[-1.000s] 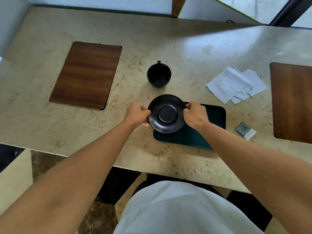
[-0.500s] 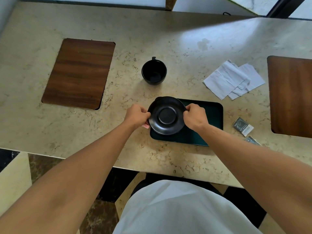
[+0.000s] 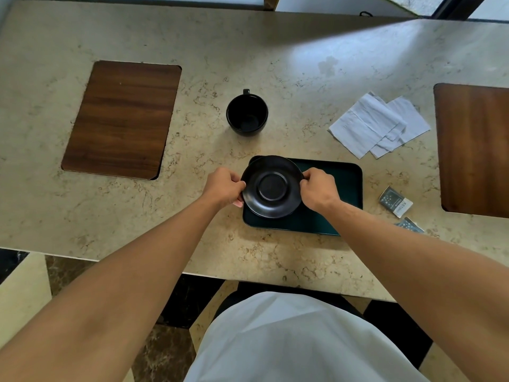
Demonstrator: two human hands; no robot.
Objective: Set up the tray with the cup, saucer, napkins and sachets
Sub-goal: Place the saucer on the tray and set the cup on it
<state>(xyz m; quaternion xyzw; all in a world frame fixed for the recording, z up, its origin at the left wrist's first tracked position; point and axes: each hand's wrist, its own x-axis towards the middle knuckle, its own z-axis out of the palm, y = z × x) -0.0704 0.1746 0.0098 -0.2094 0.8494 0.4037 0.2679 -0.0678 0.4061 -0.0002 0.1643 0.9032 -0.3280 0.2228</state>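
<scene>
Saucer [image 3: 272, 187], black, over tray [image 3: 341, 188] left end, rim gripped by left hand [image 3: 223, 186] at 9 o'clock, right hand [image 3: 319, 188] at 3 o'clock

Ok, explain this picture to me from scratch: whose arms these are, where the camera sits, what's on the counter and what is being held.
There is no machine here. A camera worn on a person's head looks down, so the arms reaching in from below are the wearer's own. The left hand and right hand each pinch one side of a black saucer over the left end of a dark green tray; whether it rests on the tray cannot be told. On the marble counter beyond stands an empty black cup. To the right lie white napkins and sachets. Two wooden panels are set into the counter.
</scene>
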